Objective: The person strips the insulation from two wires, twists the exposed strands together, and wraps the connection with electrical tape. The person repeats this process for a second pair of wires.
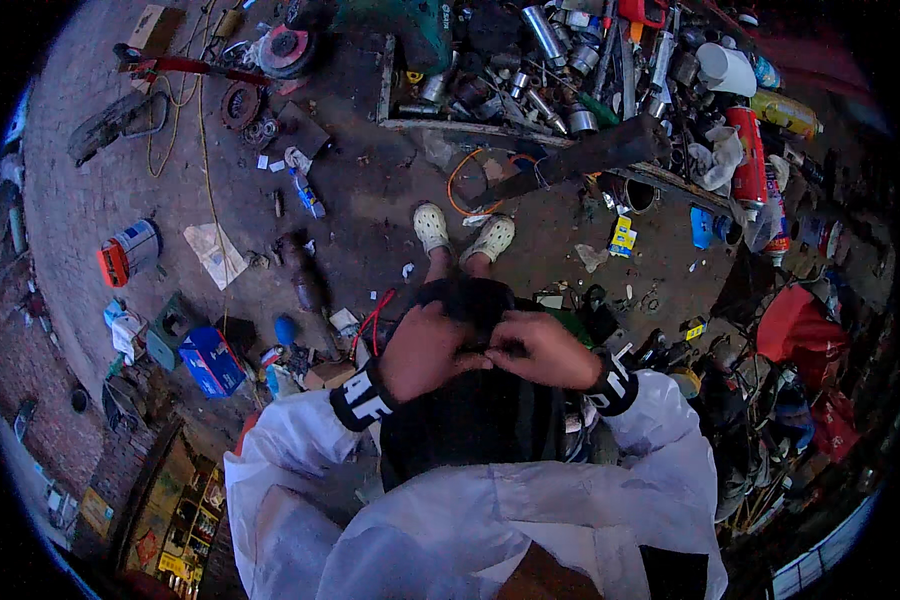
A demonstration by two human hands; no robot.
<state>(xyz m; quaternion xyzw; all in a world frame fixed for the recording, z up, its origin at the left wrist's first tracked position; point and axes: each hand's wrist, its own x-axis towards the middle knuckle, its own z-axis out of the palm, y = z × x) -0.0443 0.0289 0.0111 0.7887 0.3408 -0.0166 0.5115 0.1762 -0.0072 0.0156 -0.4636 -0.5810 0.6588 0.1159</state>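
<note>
My left hand point(423, 350) and my right hand point(545, 349) meet over the black trousers point(470, 430) on my lap. Both have their fingers curled in, with the fingertips touching or nearly so around point(488, 357) the middle. Whatever they pinch, if anything, is too small and dark to make out. White sleeves with black lettered cuffs cover my forearms. Beyond my knees, two pale clogs point(431, 227) are on my feet, set on the dark ground.
A metal tray point(470, 128) heaped with sockets and tools lies ahead, a dark pipe point(580, 160) across its near edge. Spray cans point(746, 157) stand at right. Leftward are a blue box point(211, 361), an orange-and-blue container point(128, 253) and a yellow cord point(206, 150). Red cloth point(802, 335) lies far right.
</note>
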